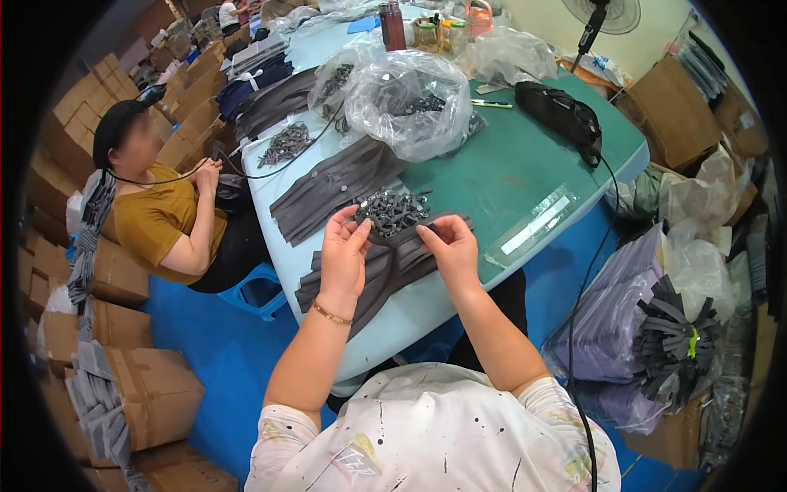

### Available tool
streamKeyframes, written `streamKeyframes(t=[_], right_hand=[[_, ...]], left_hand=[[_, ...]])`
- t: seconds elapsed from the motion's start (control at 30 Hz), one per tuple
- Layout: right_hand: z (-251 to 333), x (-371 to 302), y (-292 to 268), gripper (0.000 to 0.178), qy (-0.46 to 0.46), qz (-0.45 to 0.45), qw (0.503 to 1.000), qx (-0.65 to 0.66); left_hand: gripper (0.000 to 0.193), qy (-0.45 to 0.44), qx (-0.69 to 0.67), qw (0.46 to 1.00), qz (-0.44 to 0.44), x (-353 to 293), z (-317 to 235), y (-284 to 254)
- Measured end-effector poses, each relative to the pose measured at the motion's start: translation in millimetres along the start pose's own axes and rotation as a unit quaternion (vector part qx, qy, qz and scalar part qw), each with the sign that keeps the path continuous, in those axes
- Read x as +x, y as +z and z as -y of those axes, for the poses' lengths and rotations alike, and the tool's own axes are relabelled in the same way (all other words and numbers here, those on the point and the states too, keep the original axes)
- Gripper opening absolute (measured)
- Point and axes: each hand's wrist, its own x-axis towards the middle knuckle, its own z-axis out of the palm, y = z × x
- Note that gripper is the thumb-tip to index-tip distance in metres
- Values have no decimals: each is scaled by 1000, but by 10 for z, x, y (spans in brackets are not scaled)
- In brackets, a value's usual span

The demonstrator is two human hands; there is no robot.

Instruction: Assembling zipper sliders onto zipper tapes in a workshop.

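Over the near edge of the table, my left hand (344, 250) and my right hand (453, 250) are raised with fingertips pinched. A dark grey strip, apparently a zipper tape (393, 266), sags in a loop between them, an end at each hand. Just beyond the hands lies a pile of small dark and shiny pieces (392, 211) that look like zipper sliders. Beneath my hands a bundle of similar grey tapes (414, 261) is spread, some hanging over the edge. Another row of tapes (332, 184) lies further left. What sits inside each pinch is too small to make out.
A clear plastic bag (407, 107) of small dark parts stands mid-table, with a black pouch (561, 115) at the right. A seated person (164, 205) works at the left. Cartons (156, 398) and a wrapped purple stack (611, 316) flank the table. A black cable (586, 279) hangs at my right.
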Motion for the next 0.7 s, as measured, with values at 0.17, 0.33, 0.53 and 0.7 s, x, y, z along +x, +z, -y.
streamKeyframes(t=[0.17,0.33,0.53,0.7], right_hand=[[63,83,125,15,-70,82,990,-93],[-34,113,28,13,33,105,993,-50],[14,59,26,13,90,223,958,-155],[3,247,201,12,-212,149,872,-415]], left_hand=[[32,-22,51,997,59,138,150,-125],[22,-60,-14,997,54,121,291,-285],[10,-17,-169,979,109,22,154,-496],[10,56,6,996,63,26,101,-497]])
